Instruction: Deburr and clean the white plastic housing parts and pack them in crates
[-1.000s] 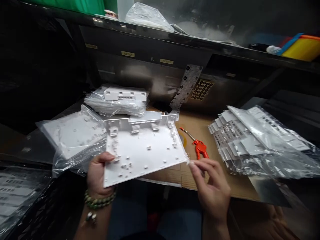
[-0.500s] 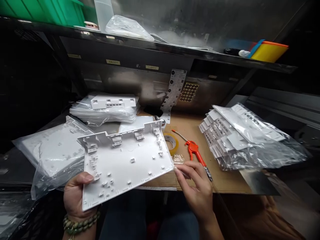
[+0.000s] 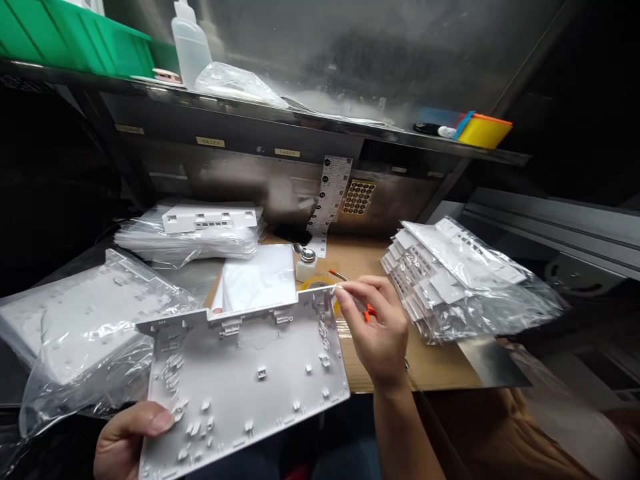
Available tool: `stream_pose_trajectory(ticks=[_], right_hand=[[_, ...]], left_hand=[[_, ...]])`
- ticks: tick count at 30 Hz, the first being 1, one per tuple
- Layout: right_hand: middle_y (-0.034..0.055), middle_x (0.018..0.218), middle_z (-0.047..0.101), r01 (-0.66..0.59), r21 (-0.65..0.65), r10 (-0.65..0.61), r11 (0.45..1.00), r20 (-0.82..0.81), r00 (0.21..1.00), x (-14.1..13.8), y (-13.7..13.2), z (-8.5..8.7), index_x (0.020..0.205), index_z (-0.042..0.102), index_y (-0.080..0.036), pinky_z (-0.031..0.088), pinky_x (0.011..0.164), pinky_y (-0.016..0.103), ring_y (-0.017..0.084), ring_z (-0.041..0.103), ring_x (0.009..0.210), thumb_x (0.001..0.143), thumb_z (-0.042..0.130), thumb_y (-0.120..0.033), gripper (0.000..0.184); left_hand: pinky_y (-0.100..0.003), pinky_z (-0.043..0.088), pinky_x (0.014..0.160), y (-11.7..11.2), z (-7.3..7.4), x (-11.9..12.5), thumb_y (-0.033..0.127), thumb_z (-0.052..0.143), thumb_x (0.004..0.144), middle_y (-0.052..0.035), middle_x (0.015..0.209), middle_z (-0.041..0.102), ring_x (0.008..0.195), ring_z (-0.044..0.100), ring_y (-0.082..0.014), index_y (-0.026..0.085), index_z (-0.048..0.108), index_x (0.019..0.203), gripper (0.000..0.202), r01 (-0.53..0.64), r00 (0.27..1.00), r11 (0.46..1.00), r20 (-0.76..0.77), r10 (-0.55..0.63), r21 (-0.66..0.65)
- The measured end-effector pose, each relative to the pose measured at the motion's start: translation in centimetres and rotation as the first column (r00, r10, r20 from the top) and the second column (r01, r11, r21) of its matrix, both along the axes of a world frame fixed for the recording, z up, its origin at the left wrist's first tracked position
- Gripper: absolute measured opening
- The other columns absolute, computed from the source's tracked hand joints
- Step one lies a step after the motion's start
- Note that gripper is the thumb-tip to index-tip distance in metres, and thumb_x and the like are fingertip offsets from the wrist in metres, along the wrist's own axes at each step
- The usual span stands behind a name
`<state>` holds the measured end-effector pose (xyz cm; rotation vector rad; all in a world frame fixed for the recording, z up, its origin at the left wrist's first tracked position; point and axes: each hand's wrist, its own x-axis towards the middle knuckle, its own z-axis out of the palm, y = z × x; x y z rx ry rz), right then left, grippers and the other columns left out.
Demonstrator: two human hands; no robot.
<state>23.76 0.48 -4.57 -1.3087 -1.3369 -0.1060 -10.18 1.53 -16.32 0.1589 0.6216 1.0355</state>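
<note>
A white plastic housing panel (image 3: 260, 353) with small clips and posts on its inner face is held tilted in front of me. My left hand (image 3: 125, 433) grips its lower left side, thumb on the inner face. At the panel's upper right corner, my right hand (image 3: 377, 327) is closed in a pinch, thumb and index fingertip together. Whether those fingertips hold the corner or some small piece cannot be made out. Behind the right hand, an orange air blow gun (image 3: 369, 312) is mostly hidden. A roll of yellow tape (image 3: 320, 283) shows partly above the panel's edge.
Bagged white panels lie at left (image 3: 75, 320), with a bagged stack (image 3: 200, 233) behind and another bagged pile (image 3: 465, 273) at right. White sheets (image 3: 260, 277) and a small metal-topped bottle (image 3: 306, 263) sit beyond the panel. Overhead, a shelf holds a green bin (image 3: 75, 40) and squeeze bottle (image 3: 191, 47).
My right hand has moved from the panel's lower right corner up to its upper right corner. The panel and left hand sit lower, and the camera view has shifted.
</note>
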Motion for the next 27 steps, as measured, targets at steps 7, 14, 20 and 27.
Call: stream_pose_trajectory(ticks=[7, 14, 20, 27], right_hand=[[0.0024, 0.096, 0.064, 0.044, -0.021, -0.044, 0.999, 0.024, 0.999, 1.0, 0.2, -2.1, 0.097, 0.076, -0.021, 0.053, 0.074, 0.030, 0.015, 0.063, 0.085, 0.092, 0.071, -0.021, 0.007], [0.0026, 0.092, 0.065, 0.083, 0.011, -0.083, 0.996, -0.031, 0.996, 0.9, -0.1, -1.4, 0.093, 0.077, -0.022, 0.050, 0.067, 0.030, 0.016, 0.060, 0.080, 0.090, 0.074, -0.025, 0.005], [0.0049, 0.098, 0.064, -0.219, 0.035, 0.216, 0.975, 0.076, 0.973, -6.5, -0.7, 1.4, 0.101, 0.074, -0.023, 0.055, 0.074, 0.032, 0.018, 0.063, 0.087, 0.091, 0.070, -0.015, 0.013], [0.0059, 0.099, 0.065, -0.196, 0.065, 0.183, 0.979, 0.169, 0.969, -7.2, 0.3, 0.8, 0.105, 0.073, -0.021, 0.055, 0.081, 0.037, 0.020, 0.063, 0.090, 0.090, 0.070, -0.011, 0.019]], left_hand=[[-0.062, 0.062, 0.091, 0.0, 3.0, 3.1, -0.011, 0.053, 0.058, 0.0037, 0.119, 0.078, 0.113, 0.068, -0.0427, 0.048, 0.044, 0.151, 0.111, 0.030, 0.999, 0.989, -0.033, -0.026, 0.145], [-0.054, 0.062, 0.093, -0.9, 5.6, 7.7, -0.009, 0.060, 0.056, -0.0072, 0.118, 0.079, 0.102, 0.075, -0.0375, 0.035, 0.040, 0.156, 0.111, 0.056, 0.998, 0.980, 0.021, -0.062, 0.191], [-0.038, 0.061, 0.093, -2.1, 7.5, 12.5, -0.009, 0.066, 0.057, -0.0015, 0.114, 0.078, 0.101, 0.076, -0.0286, 0.041, 0.042, 0.153, 0.111, 0.075, 0.997, 0.985, -0.030, -0.071, 0.157], [-0.029, 0.058, 0.084, -2.3, 8.5, 14.0, -0.010, 0.063, 0.054, -0.0022, 0.117, 0.077, 0.105, 0.073, -0.0274, 0.038, 0.043, 0.153, 0.112, 0.086, 0.996, 0.987, -0.009, -0.086, 0.136]])
